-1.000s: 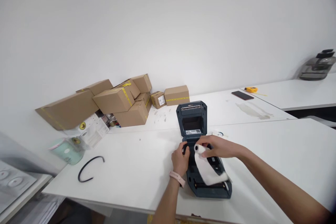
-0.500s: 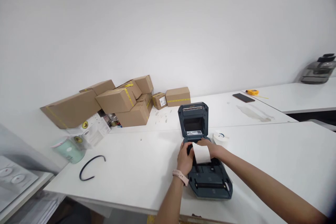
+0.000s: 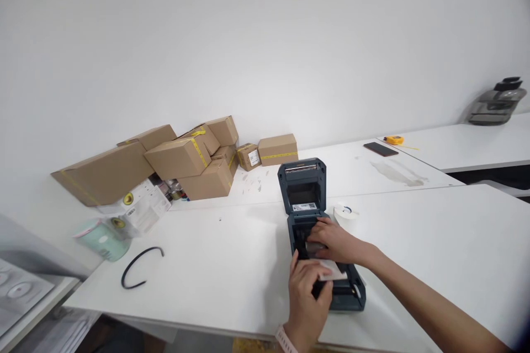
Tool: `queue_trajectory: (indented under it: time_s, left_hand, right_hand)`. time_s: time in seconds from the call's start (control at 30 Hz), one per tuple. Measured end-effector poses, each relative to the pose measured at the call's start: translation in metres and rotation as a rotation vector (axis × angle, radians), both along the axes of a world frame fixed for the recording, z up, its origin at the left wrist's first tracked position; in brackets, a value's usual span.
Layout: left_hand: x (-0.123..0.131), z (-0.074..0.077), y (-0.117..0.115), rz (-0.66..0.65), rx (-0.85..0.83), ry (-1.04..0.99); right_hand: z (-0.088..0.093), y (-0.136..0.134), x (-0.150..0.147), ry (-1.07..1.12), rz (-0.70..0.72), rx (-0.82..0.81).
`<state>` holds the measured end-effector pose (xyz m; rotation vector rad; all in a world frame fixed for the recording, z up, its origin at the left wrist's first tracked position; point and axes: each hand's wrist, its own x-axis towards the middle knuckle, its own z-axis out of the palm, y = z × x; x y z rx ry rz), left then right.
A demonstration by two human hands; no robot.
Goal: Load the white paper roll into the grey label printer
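Note:
A dark label printer [image 3: 304, 187] stands on the white table with its lid raised. My left hand [image 3: 306, 292], with a pink band at the wrist, is at the printer's left front side, its fingers closed on the white paper strip [image 3: 333, 270]. Reaching in from the right, my right hand [image 3: 335, 240] has its bent fingers inside the printer bay, over the paper; its fingertips are partly hidden, so what they grip cannot be made out. Just right of the raised lid lies a white paper roll [image 3: 346, 216].
Cardboard boxes [image 3: 178, 159] are piled at the back left. Nearby are a mint container [image 3: 103, 240] and a black curved band [image 3: 134, 269]. Farther right lie a phone [image 3: 380, 149], a yellow tape measure [image 3: 394, 140] and a large bottle [image 3: 497, 103].
My left hand has come down toward the printer's front with the paper strip, which now lies lower and flatter. My right hand has moved slightly forward over the bay. The view has shifted a little.

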<state>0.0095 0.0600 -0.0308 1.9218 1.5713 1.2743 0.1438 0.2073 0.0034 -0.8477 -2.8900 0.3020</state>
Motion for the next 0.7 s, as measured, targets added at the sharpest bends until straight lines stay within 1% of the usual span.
queue_trajectory:
  time_s: [0.07, 0.13, 0.2, 0.27, 0.37, 0.47, 0.6, 0.7]
  left_hand:
    - [0.005, -0.006, -0.008, -0.015, 0.125, 0.055]
    - [0.007, -0.015, -0.013, -0.012, 0.278, 0.096]
    - [0.007, -0.023, -0.017, 0.002, 0.406, 0.136]
    - [0.006, -0.03, -0.022, 0.021, 0.481, 0.185]
    - [0.007, -0.037, -0.028, 0.072, 0.544, 0.244]
    - [0.012, -0.044, -0.032, 0.138, 0.593, 0.253]
    - [0.019, -0.055, -0.035, 0.226, 0.641, 0.223]
    - [0.02, -0.059, -0.036, 0.238, 0.638, 0.212]
  right_hand:
    - [0.006, -0.017, 0.012, 0.067, -0.03, -0.019]
    - [0.006, -0.036, 0.025, 0.183, -0.06, -0.041]
    - [-0.003, -0.055, 0.037, 0.336, -0.079, -0.054]
    - [-0.019, -0.075, 0.046, 0.463, -0.102, -0.059]
    - [-0.046, -0.102, 0.056, 0.574, -0.158, -0.054]
    - [-0.067, -0.12, 0.058, 0.634, -0.22, -0.03]
    - [-0.083, -0.132, 0.053, 0.726, -0.299, 0.008]
    - [-0.089, -0.134, 0.05, 0.74, -0.317, 0.028]
